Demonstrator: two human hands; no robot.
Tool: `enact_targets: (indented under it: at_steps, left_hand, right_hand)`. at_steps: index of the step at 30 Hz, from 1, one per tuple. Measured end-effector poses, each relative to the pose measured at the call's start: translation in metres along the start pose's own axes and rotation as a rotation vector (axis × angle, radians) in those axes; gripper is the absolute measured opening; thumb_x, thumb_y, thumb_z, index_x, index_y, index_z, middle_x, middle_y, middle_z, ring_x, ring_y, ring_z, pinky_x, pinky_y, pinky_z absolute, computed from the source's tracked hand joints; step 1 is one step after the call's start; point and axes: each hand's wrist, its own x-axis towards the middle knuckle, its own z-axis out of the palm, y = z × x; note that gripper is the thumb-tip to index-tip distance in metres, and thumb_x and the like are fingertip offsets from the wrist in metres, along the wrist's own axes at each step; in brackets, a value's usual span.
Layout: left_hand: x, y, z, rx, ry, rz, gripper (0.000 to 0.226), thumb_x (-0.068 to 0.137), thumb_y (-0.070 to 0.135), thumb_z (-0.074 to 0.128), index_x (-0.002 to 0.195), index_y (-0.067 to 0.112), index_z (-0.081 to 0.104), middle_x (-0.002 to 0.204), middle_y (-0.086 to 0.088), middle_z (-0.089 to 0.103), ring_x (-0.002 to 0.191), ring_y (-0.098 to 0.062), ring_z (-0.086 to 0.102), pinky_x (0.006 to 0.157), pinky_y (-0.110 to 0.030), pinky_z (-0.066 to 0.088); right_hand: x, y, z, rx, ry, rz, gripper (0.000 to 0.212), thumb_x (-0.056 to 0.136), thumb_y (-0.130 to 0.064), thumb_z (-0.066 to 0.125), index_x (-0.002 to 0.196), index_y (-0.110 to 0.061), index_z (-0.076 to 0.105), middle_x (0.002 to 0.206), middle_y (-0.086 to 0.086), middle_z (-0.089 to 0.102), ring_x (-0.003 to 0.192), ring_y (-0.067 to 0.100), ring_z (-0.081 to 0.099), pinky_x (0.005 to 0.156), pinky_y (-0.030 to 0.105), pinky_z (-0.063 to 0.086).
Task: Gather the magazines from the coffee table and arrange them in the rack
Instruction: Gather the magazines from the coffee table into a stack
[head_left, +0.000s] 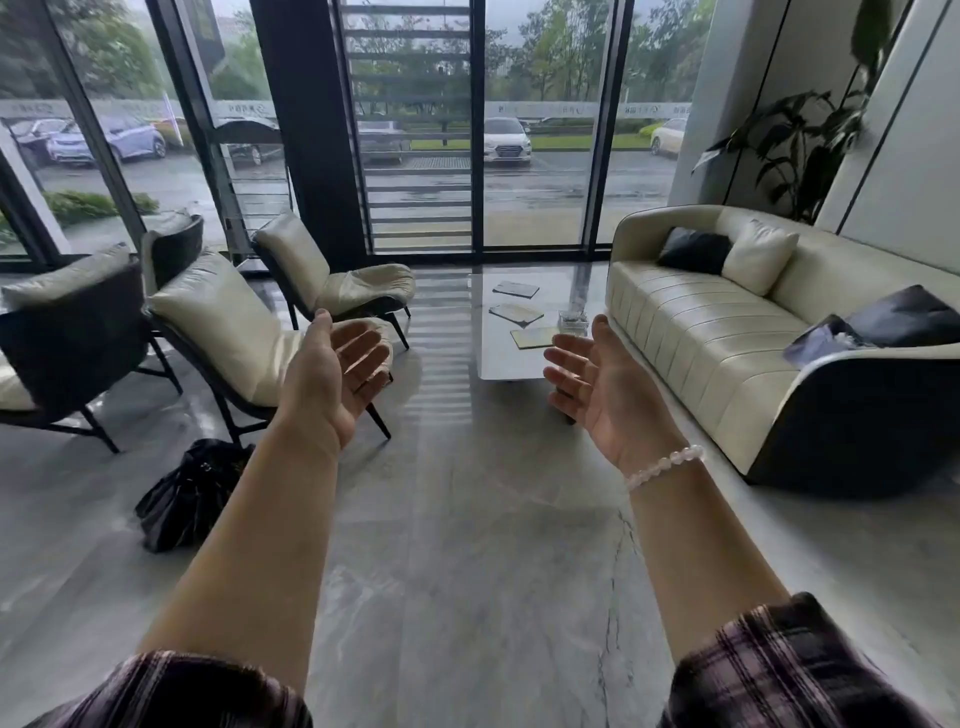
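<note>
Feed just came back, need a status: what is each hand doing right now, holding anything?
Left hand: open, palm up, holding nothing.
Right hand: open, palm up, holding nothing.

A long cream leather sofa with a dark outer shell is set along the right wall, and a black cushion and a cream cushion are propped side by side against its back. Three cream-padded lounge chairs on dark metal legs are grouped at the left. A crumpled black bag is left on the grey marble-patterned floor near them. A leafy green plant is placed behind the sofa. Parked cars are seen through the tall windows.
</note>
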Motion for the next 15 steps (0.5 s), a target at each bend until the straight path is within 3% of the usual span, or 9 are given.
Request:
enact_targets:
  at_steps: [3, 9, 15]
  left_hand:
    - [0.031, -0.01, 0.021, -0.004, 0.001, -0.03, 0.041, 0.094, 0.046, 0.031, 0.087, 0.018, 0.059, 0.086, 0.002, 0.064, 0.085, -0.014, 0.062, 0.072, -0.03, 0.047]
    - [0.117, -0.01, 0.082, -0.027, 0.014, -0.049, 0.041, 0.094, 0.047, 0.029, 0.09, 0.017, 0.057, 0.089, 0.001, 0.062, 0.085, -0.015, 0.059, 0.072, -0.03, 0.045]
    - [0.203, -0.01, 0.131, -0.062, 0.016, -0.067, 0.042, 0.092, 0.048, 0.028, 0.098, 0.019, 0.059, 0.097, 0.003, 0.059, 0.101, -0.016, 0.052, 0.092, -0.034, 0.036]
  right_hand:
    - [0.04, -0.003, -0.01, 0.009, -0.003, 0.007, 0.052, 0.093, -0.051, 0.037, 0.112, -0.01, 0.062, 0.117, 0.009, 0.063, 0.105, 0.024, 0.058, 0.097, 0.042, 0.042]
    - [0.146, -0.025, -0.022, 0.004, -0.003, 0.004, 0.047, 0.091, -0.055, 0.037, 0.111, -0.02, 0.062, 0.125, 0.005, 0.057, 0.116, 0.025, 0.05, 0.09, 0.038, 0.04]
    - [0.256, -0.053, -0.033, 0.007, 0.017, 0.0, 0.05, 0.093, -0.055, 0.034, 0.121, -0.02, 0.056, 0.131, 0.005, 0.051, 0.123, 0.027, 0.045, 0.102, 0.043, 0.035]
